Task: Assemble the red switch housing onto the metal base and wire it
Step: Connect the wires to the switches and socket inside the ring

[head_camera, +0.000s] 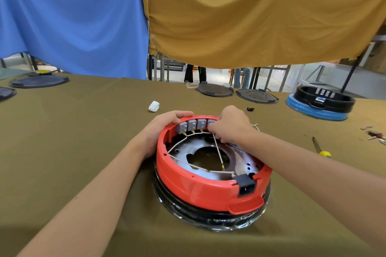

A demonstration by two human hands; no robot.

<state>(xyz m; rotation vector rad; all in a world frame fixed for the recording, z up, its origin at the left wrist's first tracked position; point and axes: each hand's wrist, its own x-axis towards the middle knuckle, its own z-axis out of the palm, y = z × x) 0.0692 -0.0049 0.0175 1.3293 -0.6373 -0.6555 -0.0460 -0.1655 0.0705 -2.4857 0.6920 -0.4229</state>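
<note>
the left hand curls its fingers over the far left rim of the red switch housing, gripping it. the right hand reaches in from the right, fingertips bunched and pinching at a white wire by the fourth switch. one olive tablecloth lies under both hands. the housing sits between the forearms, seated on one metal base over a black ring. beyond the right hand are two dark round lids and one black-and-blue housing. four grey switches line the rim beneath the fingers, three fully visible. right of the right forearm lies one yellow-handled screwdriver. one white wad lies beyond the left hand. no writing is legible.
</note>
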